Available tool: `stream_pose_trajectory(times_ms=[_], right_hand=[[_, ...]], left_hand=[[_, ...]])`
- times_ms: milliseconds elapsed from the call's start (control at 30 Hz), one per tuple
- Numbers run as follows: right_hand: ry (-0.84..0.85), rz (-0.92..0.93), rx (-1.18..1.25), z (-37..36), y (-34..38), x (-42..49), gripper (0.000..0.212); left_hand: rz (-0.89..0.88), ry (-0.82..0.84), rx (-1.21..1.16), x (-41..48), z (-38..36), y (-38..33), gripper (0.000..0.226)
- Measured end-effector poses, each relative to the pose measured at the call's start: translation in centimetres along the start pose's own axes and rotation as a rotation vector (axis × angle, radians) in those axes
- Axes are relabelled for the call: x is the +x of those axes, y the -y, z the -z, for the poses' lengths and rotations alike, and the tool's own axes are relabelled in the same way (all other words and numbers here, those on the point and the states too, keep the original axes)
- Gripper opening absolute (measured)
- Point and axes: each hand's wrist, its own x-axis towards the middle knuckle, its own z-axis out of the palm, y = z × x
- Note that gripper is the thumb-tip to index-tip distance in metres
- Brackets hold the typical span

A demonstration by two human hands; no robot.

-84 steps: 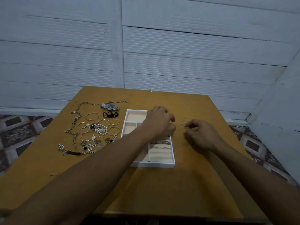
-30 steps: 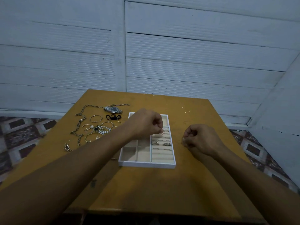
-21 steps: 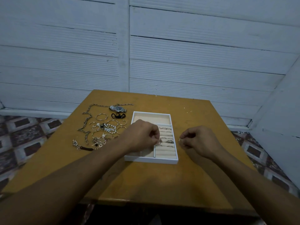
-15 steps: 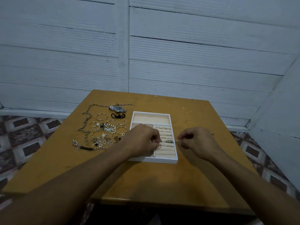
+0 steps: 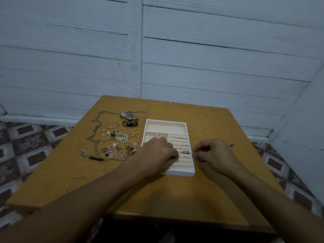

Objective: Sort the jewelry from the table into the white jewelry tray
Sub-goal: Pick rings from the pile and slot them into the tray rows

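**Desk:** Where's the tray?

**Operator:** I see the white tray [image 5: 177, 173] lying flat on the tabletop [image 5: 175, 199], a little right of the middle. Its right section has padded rolls with several rings [image 5: 178, 138] tucked in; the long compartment at the far end looks bare.

**Desk:** And the hands?

**Operator:** My left hand [image 5: 157, 155] is over the near half of the tray, fingers curled, tips down at the rolls. There's a small ring [image 5: 177, 160] at the fingertips, but I can't tell whether it's pinched or already seated. My right hand [image 5: 215, 155] sits just beside the tray's right wall, with thumb and forefinger closed on a thin ring [image 5: 192, 152].

**Desk:** What's left outside?

**Operator:** A spread of jewelry to the left of the tray. There's a watch [image 5: 129, 116] at the far end, with a long chain [image 5: 95, 130] running down the outer side. Bangles [image 5: 112, 124] and a pearl bracelet [image 5: 122, 136] are in the middle, and a tangle of smaller pieces I can't make out lies nearer me. A white plank wall [image 5: 210, 67] stands behind the tabletop.
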Motion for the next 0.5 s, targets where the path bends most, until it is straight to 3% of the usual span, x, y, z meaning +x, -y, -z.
stream_pose_trajectory(times_ms=[133, 400, 500], right_hand=[[-0.005, 0.007, -0.005, -0.1, 0.0, 0.0, 0.015], [-0.019, 0.026, -0.015, -0.3, 0.1, 0.1, 0.016], [-0.024, 0.030, -0.006, -0.4, 0.0, 0.1, 0.017]], left_hand=[[-0.058, -0.052, 0.088, -0.4, -0.4, 0.2, 0.009], [-0.086, -0.013, 0.303, -1.3, -0.8, -1.7, 0.025], [-0.099, -0.013, 0.314, -1.8, -1.0, -2.1, 0.021]])
